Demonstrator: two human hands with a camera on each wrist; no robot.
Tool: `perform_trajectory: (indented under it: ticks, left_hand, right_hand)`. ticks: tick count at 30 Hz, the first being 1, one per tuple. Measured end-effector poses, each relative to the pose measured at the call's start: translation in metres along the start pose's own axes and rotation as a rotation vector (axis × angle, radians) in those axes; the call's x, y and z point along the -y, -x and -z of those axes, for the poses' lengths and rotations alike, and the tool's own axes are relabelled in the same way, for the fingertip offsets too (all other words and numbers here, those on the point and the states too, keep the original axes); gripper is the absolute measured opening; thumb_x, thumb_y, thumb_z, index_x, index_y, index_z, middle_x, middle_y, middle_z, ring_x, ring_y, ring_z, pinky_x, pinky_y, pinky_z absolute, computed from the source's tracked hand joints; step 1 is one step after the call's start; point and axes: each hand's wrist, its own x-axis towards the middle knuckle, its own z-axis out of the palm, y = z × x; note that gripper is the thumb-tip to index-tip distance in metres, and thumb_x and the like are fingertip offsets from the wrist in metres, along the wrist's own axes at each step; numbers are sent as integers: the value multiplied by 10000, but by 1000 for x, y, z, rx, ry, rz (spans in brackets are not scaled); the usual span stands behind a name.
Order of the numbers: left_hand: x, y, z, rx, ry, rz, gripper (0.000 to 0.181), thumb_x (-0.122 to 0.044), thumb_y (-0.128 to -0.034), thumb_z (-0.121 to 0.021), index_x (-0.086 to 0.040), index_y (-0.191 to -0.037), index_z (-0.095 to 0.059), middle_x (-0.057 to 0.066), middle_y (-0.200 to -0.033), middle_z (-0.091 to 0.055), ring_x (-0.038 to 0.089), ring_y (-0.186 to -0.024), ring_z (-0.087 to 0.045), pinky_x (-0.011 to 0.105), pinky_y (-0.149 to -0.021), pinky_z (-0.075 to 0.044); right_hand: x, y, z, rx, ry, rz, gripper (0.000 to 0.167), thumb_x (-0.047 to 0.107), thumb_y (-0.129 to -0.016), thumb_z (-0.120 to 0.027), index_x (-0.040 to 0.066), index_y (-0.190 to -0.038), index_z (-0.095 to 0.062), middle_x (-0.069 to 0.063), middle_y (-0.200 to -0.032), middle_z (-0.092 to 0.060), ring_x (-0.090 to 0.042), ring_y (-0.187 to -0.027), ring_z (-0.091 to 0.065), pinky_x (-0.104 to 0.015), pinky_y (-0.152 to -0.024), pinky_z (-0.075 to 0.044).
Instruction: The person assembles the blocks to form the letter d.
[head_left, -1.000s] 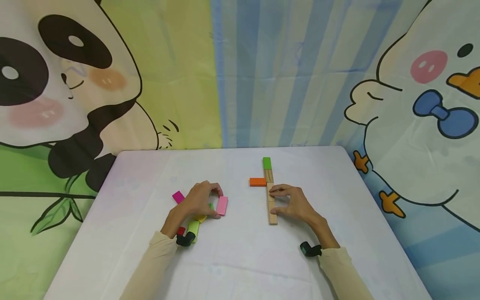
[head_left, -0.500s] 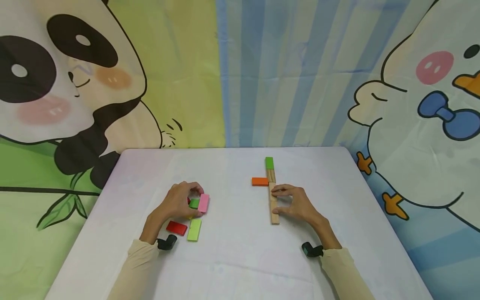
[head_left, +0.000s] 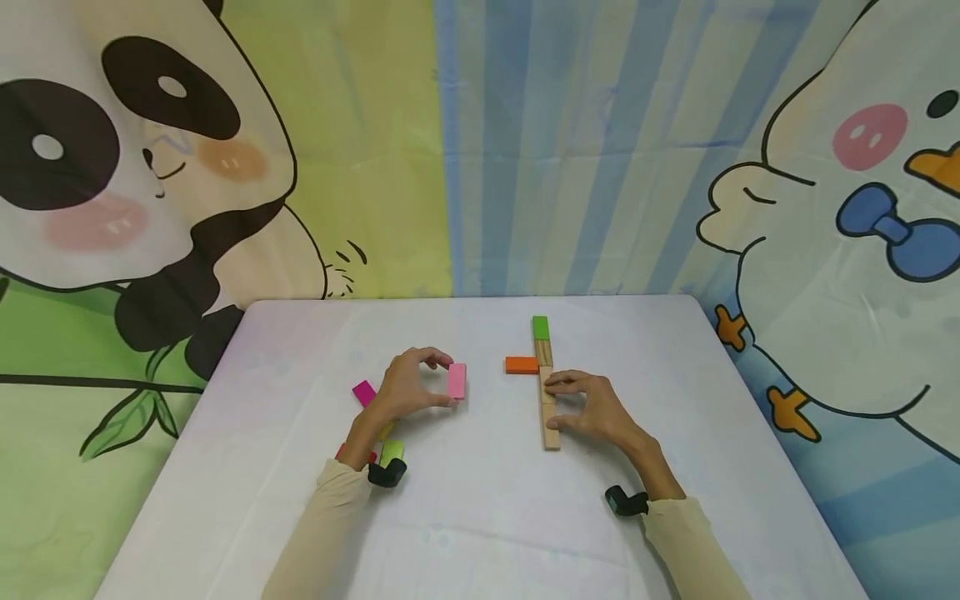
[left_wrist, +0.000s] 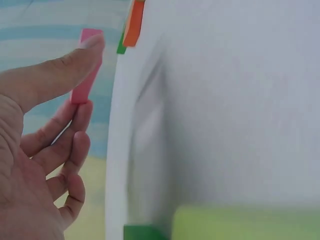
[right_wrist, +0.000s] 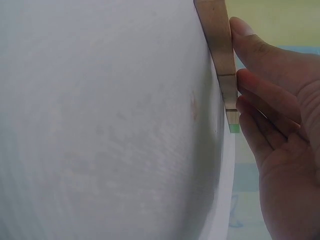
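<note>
In the head view my left hand [head_left: 405, 387] pinches a pink block [head_left: 457, 381] between thumb and fingertips, held up left of the row of blocks. The left wrist view shows the thumb on one face of that pink block [left_wrist: 87, 85]. My right hand [head_left: 596, 406] touches the right side of two pale wooden blocks [head_left: 550, 427] with thumb and fingertips. Those blocks form a straight row with a striped wooden block [head_left: 543, 352] and a green block [head_left: 541, 327] at the far end. An orange block [head_left: 522, 365] juts leftward from the row.
Under and beside the left forearm lie a magenta block [head_left: 364, 392], a yellow block [head_left: 387, 430], a lime block [head_left: 392, 452] and a red block [head_left: 372, 457], some partly hidden. They all lie on a white table [head_left: 480, 517] before a cartoon-printed backdrop [head_left: 525, 150].
The left hand first shifted left over the loose blocks with the pink block, then moved right and farther from the body. The right hand has stayed at the wooden row.
</note>
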Motion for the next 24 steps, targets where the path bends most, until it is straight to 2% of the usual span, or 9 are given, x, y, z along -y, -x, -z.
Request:
perform_trajectory:
  ticks: [5,9,14,18,24]
  left_hand:
    - [-9,-7,-16,0,-14,51,586,-328,-681,-1054,-178,-1187,-799,18,-1146,-800,258,-1126,-665,501,-1021,-465]
    - [-12,-13,-27,-29,-47,87,545,-376,-694,-1045,-187,-1153,-821,-13,-1097,-801,234,-1097,-648,493,-1052,-435]
    - [-10,-18,-40,-56,-76,89,545,-408,-668,-1056,-194,-1118,-835,-37,-1054,-810,223,-1073,-671,477,-1027,-431]
    - [-8,-18,-44,-52,-73,80,560,-371,-644,-1075,-192,-1117,-835,-42,-1059,-824,229,-1110,-684,492,-1045,-431]
    - [-7,-18,-43,-40,-38,75,582,-279,-647,-1082,-183,-1163,-832,-8,-1135,-822,268,-1191,-670,549,-1132,-416]
  right_hand:
    - [0,0,0,4,6,-1,561,122,-745,-1019,-6,-1248,-804,-115,-1347,-775,-397,-1377,-660,-610,-1178,-489]
    - [2,-1,2,2,-2,1,555,115,-745,-1017,-10,-1243,-805,-128,-1348,-773,-403,-1383,-655,-616,-1183,-483]
    - [1,-1,3,-1,8,1,555,119,-746,-1017,-9,-1243,-805,-125,-1342,-775,-409,-1377,-657,-627,-1174,-486]
    - [0,0,2,4,9,-8,557,122,-748,-1016,0,-1249,-805,-109,-1344,-775,-403,-1381,-656,-622,-1180,-484]
    - [0,1,0,6,11,-16,570,137,-756,-1014,12,-1268,-800,-87,-1354,-774,-391,-1392,-651,-618,-1190,-477]
